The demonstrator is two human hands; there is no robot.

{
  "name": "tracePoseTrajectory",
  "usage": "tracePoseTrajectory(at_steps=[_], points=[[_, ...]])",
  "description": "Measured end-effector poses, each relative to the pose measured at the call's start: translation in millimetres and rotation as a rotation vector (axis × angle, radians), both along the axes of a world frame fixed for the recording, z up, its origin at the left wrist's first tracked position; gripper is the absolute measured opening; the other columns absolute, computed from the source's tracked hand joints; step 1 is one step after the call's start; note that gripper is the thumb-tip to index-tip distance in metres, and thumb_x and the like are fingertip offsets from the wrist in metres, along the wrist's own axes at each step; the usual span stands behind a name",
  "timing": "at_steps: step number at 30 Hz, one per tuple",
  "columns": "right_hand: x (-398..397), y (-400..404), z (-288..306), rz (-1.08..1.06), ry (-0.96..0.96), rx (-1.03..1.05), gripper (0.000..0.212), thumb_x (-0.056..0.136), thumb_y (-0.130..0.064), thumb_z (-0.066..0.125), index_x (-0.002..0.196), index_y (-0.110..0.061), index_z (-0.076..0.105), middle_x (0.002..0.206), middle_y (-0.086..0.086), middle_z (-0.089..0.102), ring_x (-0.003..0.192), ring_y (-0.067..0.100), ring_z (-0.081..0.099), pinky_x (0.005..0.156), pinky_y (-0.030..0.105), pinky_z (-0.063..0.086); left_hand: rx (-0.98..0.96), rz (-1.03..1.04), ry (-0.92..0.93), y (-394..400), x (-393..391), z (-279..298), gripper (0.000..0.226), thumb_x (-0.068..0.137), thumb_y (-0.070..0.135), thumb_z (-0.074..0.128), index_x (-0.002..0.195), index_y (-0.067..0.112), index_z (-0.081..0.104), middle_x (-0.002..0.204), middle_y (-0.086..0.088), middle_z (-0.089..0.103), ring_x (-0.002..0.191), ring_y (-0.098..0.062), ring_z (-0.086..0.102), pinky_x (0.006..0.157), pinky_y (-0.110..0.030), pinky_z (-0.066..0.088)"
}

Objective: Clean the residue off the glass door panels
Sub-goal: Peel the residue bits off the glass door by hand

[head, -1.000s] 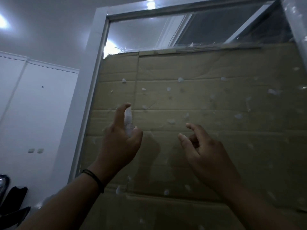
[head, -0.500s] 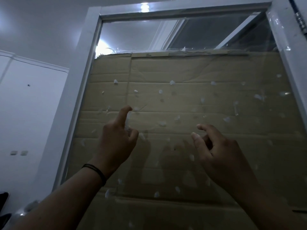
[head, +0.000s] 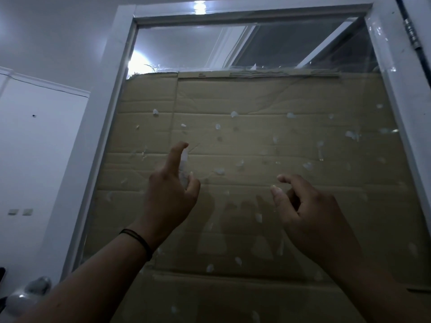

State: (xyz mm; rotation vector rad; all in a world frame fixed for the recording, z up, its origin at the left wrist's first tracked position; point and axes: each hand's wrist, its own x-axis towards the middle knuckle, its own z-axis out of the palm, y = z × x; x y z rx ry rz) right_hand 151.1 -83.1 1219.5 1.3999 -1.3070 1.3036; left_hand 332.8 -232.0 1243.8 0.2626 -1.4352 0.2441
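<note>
Holding a small spray bottle [head: 184, 167], left hand [head: 169, 194] faces glass panel [head: 291, 148].

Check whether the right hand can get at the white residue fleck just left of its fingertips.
Probably yes: the right hand holds nothing, and only bare glass shows between its fingers and the residue fleck.

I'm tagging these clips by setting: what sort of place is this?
Probably a room in a home: a white-framed glass door panel backed with cardboard, plain white walls and wall switches.
</note>
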Motion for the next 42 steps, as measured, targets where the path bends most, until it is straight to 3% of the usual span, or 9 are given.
tracePoseTrajectory(at_steps=[3,8,11,14,19,22,33,39,42], points=[[-7.4,7.7,1.0,-0.024,-0.012,-0.003,0.035,0.087,-0.041,0.046,0.115,-0.026,0.059,0.049,-0.011,0.049,0.052,0.008,0.047,0.055,0.029,0.041,-0.016,-0.006,0.003,5.4,-8.6,3.2,0.06,0.078,0.008,0.064,0.131,0.025,0.044,0.064,0.003,0.05,0.047,-0.011,0.046,0.04,-0.022,0.037],[-22.5,24.2,4.1,-0.053,-0.023,0.021,0.032,0.088,-0.037,0.048,0.116,-0.024,0.059,0.052,-0.009,0.048,0.058,0.017,0.053,0.061,0.033,0.046,-0.033,-0.026,0.012,14.0,-24.5,4.0,0.057,0.075,0.01,0.066,0.125,0.03,0.046,0.056,0.006,0.046,0.058,-0.017,0.051,0.049,-0.011,0.041],[-32.5,34.1,6.9,-0.068,-0.016,0.017,0.029,0.088,-0.037,0.048,0.112,-0.025,0.06,0.051,-0.011,0.047,0.06,0.018,0.055,0.06,0.032,0.045,-0.024,0.047,0.0,17.5,-34.5,5.4,0.056,0.077,0.017,0.069,0.124,0.032,0.044,0.059,0.01,0.045,0.046,-0.007,0.045,0.038,-0.013,0.031],[-43.8,43.5,8.5,-0.086,0.0,-0.002,0.025,0.09,-0.034,0.05,0.11,-0.024,0.061,0.05,-0.011,0.046,0.054,0.013,0.05,0.056,0.027,0.037,-0.016,0.043,-0.001,24.9,-46.1,5.4,0.057,0.079,0.014,0.068,0.127,0.032,0.042,0.064,0.017,0.042,0.053,0.001,0.042,0.045,-0.016,0.034],[-63.1,58.2,9.1,-0.07,0.01,0.025,0.026,0.091,-0.033,0.05,0.111,-0.022,0.061,0.05,-0.009,0.047,0.049,0.009,0.047,0.053,0.026,0.035,0.037,0.031,-0.038,35.7,-60.6,2.8,0.054,0.084,0.013,0.063,0.128,0.034,0.04,0.056,0.009,0.047,0.041,-0.011,0.046,0.032,-0.015,0.032],[-72.1,64.6,9.2,-0.062,0.014,0.016,0.027,0.09,-0.032,0.05,0.11,-0.021,0.063,0.048,-0.01,0.046,0.045,0.006,0.045,0.05,0.023,0.032,0.055,0.047,-0.035,42.4,-64.1,-1.5,0.051,0.085,0.013,0.062,0.127,0.034,0.041,0.054,0.008,0.046,0.039,-0.009,0.044,0.039,-0.013,0.04],[-86.2,70.9,2.0,-0.046,0.033,0.02,0.015,0.089,-0.028,0.052,0.092,-0.022,0.066,0.05,-0.01,0.052,0.044,0.004,0.049,0.046,0.025,0.039,0.045,0.133,-0.041,60.8,-64.3,-10.2,0.049,0.082,0.01,0.062,0.125,0.029,0.046,0.058,0.017,0.04,0.045,0.001,0.041,0.041,-0.006,0.021],[-91.4,76.6,0.9,-0.044,0.042,0.002,0.02,0.088,-0.031,0.049,0.086,-0.023,0.067,0.052,-0.013,0.054,0.047,0.003,0.051,0.047,0.021,0.034,0.083,0.094,-0.065,64.1,-72.8,-17.7,0.043,0.082,0.011,0.06,0.117,0.033,0.047,0.054,0.009,0.046,0.044,-0.007,0.047,0.038,-0.011,0.025],[-94.3,83.1,0.0,-0.048,0.053,0.0,0.019,0.088,-0.028,0.05,0.08,-0.025,0.066,0.05,-0.012,0.053,0.045,0.005,0.051,0.045,0.021,0.035,0.061,0.055,-0.054,68.5,-81.7,-20.7,0.047,0.083,0.01,0.061,0.123,0.031,0.047,0.054,0.01,0.045,0.06,-0.001,0.054,0.039,-0.011,0.035]])
